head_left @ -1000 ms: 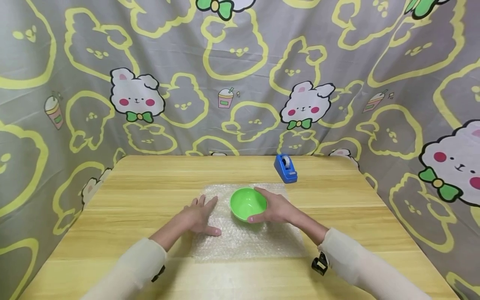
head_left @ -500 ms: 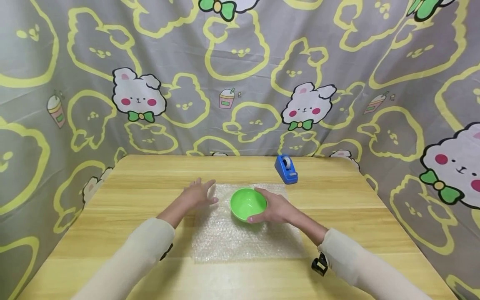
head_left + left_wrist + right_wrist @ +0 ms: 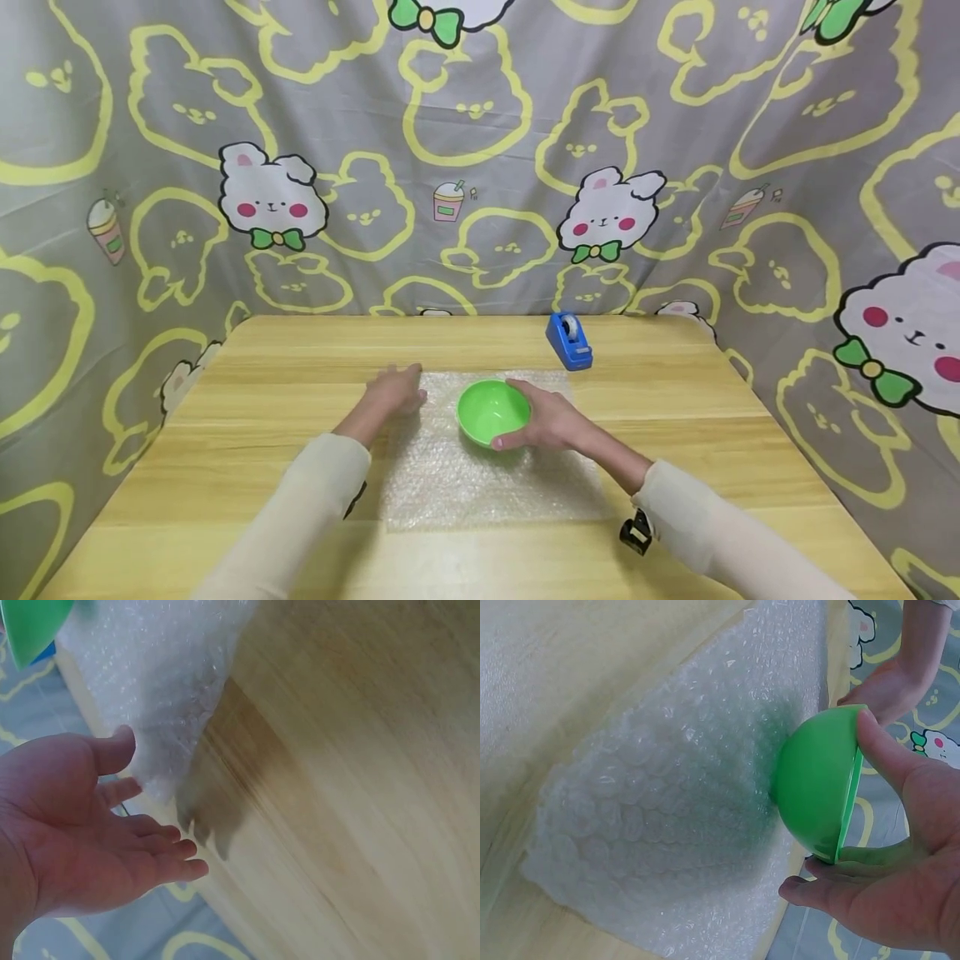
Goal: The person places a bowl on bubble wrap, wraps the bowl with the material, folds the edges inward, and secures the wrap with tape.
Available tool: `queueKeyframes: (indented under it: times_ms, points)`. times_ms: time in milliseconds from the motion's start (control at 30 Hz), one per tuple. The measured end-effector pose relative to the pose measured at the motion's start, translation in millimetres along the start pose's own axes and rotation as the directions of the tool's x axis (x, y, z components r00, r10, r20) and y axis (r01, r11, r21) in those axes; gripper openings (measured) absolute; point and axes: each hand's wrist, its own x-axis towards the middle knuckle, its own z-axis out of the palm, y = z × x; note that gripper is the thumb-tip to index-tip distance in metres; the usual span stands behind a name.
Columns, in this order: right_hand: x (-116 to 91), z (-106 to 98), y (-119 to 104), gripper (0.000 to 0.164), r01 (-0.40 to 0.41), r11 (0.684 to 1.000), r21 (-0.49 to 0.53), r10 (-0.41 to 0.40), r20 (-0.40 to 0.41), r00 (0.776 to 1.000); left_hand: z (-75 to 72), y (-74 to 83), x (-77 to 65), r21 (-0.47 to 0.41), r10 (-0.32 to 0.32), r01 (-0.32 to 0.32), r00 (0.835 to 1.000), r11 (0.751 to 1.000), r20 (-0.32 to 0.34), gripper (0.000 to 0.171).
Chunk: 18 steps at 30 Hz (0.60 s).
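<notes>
A green bowl (image 3: 492,414) stands upright on a sheet of bubble wrap (image 3: 450,492) laid flat on the table. My right hand (image 3: 551,421) grips the bowl's right side, thumb and fingers spread across its rim; the right wrist view shows the bowl (image 3: 817,780) from the side. At the far left corner of the sheet hovers my left hand (image 3: 393,392), somewhat blurred. Seen in the left wrist view, that hand (image 3: 82,817) has relaxed fingers around nothing, and its fingertips lie close to the wrap's corner (image 3: 161,776). Whether they touch it I cannot tell.
A blue tape dispenser (image 3: 570,342) with a roll of clear tape stands behind the sheet, to the right. The wooden table (image 3: 262,450) ends at a patterned grey curtain (image 3: 480,125) at the back and both sides.
My left hand has moved from the sheet's left edge up toward its far left corner. The right hand stays on the bowl, which has not moved.
</notes>
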Motion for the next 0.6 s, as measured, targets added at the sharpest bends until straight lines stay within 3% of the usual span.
queueKeyframes:
  times_ms: [333,500,600]
  points:
    - [-0.6,0.6,1.0,0.112,-0.001,1.0,0.011,0.001,0.003,1.0,0.4,1.0,3.7,0.038,0.074,-0.071,0.992,0.997,-0.098,0.042]
    - [0.2,1.1,0.8,0.111,0.01,1.0,0.009,-0.01,0.003,1.0,-3.3,2.7,8.0,-0.058,0.079,-0.088,0.986,0.994,-0.148,0.04]
    - [0.7,1.4,0.7,0.111,0.013,1.0,0.007,-0.013,0.001,1.0,-8.1,5.0,8.4,-0.117,0.104,-0.124,0.98,0.985,-0.169,0.025]
